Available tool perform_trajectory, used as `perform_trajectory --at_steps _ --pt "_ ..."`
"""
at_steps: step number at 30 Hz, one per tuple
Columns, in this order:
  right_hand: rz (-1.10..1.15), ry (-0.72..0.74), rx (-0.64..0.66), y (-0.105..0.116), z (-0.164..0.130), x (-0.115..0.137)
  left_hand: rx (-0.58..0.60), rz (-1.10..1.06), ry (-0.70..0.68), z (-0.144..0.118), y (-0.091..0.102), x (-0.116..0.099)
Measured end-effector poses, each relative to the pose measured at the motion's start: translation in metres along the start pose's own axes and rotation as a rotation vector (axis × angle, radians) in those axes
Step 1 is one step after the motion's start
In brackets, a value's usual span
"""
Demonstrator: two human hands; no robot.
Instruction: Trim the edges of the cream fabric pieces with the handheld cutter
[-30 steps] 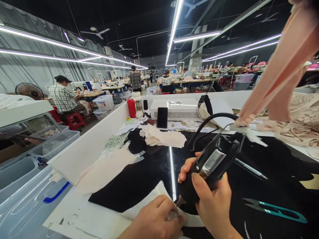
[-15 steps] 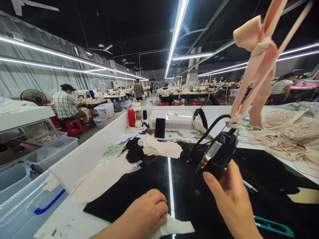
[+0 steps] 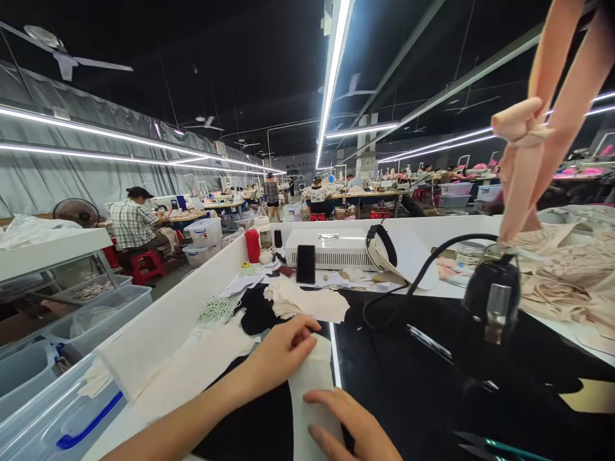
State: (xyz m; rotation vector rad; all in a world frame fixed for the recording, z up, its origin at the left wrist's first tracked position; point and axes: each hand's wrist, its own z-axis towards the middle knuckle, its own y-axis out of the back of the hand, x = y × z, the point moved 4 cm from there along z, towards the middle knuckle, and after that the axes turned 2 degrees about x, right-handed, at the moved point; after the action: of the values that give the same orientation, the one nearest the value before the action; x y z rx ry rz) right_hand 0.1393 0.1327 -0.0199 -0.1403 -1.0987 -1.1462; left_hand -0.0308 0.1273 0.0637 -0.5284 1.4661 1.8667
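The left hand (image 3: 281, 355) is held half curled over the far left edge of a pale cloth strip (image 3: 307, 374), its thumb and fingers slightly parted; whether the cloth is pinched cannot be told. The right hand (image 3: 358, 429) is held loosely spread over the near part of the strip, its thumb set apart from its fingers, and nothing is seen to be gripped by it. The strip is laid lengthwise on a black tabletop (image 3: 384, 390), beneath the hands. To the right of the strip, a pen (image 3: 430, 344) is seen, and farther right a black hand tool (image 3: 492, 294) is hung from a knotted pink band (image 3: 526, 137), with a black cord (image 3: 423, 275) attached. Nearer, well right of the strip, snips (image 3: 494, 446) are partly cut off by the lower edge of the view. Beyond the strip, a stack of cloth pieces (image 3: 307, 302) is set, and past it a phone (image 3: 305, 264) is stood before a white box (image 3: 341, 241). Left of the strip, a larger pale cloth (image 3: 206, 352) is spread, with string (image 3: 218, 310) heaped beyond it.
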Motion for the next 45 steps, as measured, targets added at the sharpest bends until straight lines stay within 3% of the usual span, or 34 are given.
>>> perform_trajectory --at_steps 2,4,10,14,19,23,26,30,33,38,45 --pt "0.044 -0.072 -0.044 -0.006 0.016 -0.009 -0.059 0.021 0.001 0.02 0.011 0.008" --pt "0.042 -0.137 -0.123 0.002 0.035 -0.023 -0.119 0.049 0.003 0.039 0.024 0.018" --pt "-0.07 -0.24 -0.291 0.066 0.1 -0.08 -0.254 0.137 0.059 0.098 0.055 0.051" --pt "-0.155 -0.311 -0.324 0.088 0.132 -0.11 -0.263 0.202 0.123 0.124 0.057 0.076" --pt "-0.273 -0.314 -0.3 0.078 0.156 -0.133 -0.208 0.285 0.199 0.129 0.044 0.11" --pt "-0.343 -0.228 -0.234 0.064 0.157 -0.133 -0.124 0.335 0.267 0.119 0.046 0.13" --pt "-0.353 -0.175 -0.221 0.057 0.148 -0.124 -0.078 0.386 0.332 0.096 0.07 0.138" --pt "-0.299 -0.129 -0.197 0.048 0.133 -0.107 -0.006 0.49 0.485 0.04 0.113 0.142" --pt "-0.246 -0.12 -0.166 0.037 0.12 -0.096 0.052 0.55 0.617 -0.007 0.13 0.145" --pt "-0.19 -0.118 -0.081 0.017 0.103 -0.078 0.1 0.563 0.727 -0.051 0.121 0.149" --pt "-0.192 -0.107 0.027 0.003 0.081 -0.052 -0.061 0.512 0.629 -0.057 0.113 0.142"
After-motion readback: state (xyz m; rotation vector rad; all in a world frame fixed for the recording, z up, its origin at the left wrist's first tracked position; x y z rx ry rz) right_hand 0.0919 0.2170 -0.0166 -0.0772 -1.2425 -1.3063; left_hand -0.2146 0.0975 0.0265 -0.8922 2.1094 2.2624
